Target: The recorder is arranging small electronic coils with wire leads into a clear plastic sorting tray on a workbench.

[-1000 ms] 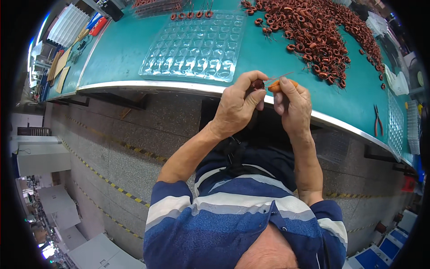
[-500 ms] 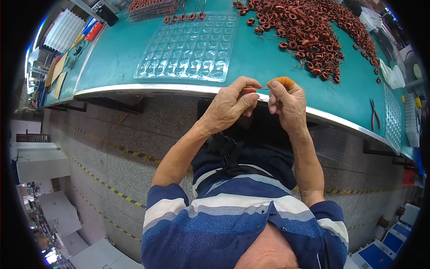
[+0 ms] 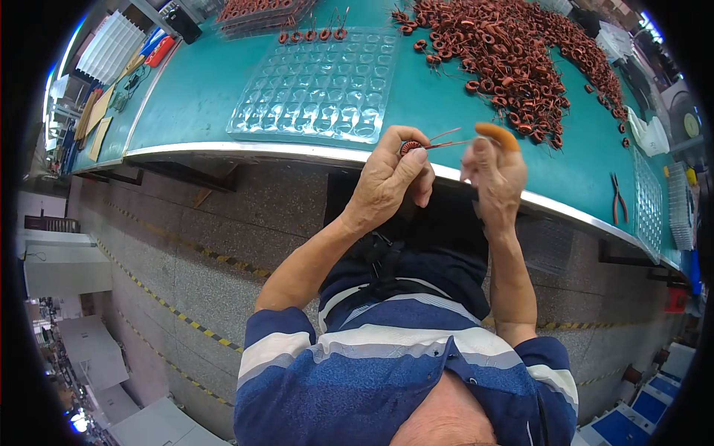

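Between the thumb and fingers of my left hand (image 3: 387, 175) is a red-brown wire-wound ring coil (image 3: 408, 147), held just over the table's front edge. Two copper-coloured leads stick out of it to the right, spread apart. My right hand (image 3: 496, 178) is just beyond the tip of the lower lead and blurred by motion. An orange finger cot (image 3: 497, 136) covers its index finger. Whether its fingertips touch the lead cannot be made out. Ahead and to the left lies a clear plastic tray (image 3: 316, 89) with round pockets; several coils (image 3: 311, 36) stand along its far edge.
A large heap of similar coils (image 3: 513, 67) covers the back right of the green table (image 3: 186, 89). Red-handled pliers (image 3: 619, 199) lie at the right, beside another clear tray (image 3: 647, 201). Stacked trays with coils (image 3: 264, 15) stand at the back.
My right hand has moved right and away from my left hand. The coil's two leads now show spread apart, and the coil is turned more into view.
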A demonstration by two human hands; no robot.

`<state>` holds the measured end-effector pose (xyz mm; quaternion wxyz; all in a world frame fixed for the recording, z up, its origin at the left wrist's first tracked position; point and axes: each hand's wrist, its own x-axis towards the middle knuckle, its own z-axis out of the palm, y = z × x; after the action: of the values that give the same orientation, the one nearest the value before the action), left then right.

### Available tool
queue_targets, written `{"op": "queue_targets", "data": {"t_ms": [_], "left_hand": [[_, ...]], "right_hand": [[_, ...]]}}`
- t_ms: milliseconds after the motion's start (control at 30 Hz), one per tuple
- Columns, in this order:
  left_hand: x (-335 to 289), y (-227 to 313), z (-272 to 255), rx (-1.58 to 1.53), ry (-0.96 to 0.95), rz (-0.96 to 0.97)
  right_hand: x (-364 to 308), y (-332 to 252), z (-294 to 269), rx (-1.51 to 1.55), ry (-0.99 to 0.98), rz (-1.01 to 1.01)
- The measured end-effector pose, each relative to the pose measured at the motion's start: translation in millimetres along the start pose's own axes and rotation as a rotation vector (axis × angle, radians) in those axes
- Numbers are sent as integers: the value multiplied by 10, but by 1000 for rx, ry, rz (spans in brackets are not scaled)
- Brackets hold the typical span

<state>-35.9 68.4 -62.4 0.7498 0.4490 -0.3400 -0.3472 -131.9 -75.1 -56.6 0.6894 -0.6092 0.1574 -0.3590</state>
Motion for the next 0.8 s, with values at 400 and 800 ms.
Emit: {"op": "queue_targets", "data": {"t_ms": [400,800], "left_hand": [[146,318,-75,865,-257,14],[-28,71,-78,119,-121,-37]], "right_hand": [[-47,38,-65,216,-249,402],[-261,-107,177,-247,20,-103]]}}
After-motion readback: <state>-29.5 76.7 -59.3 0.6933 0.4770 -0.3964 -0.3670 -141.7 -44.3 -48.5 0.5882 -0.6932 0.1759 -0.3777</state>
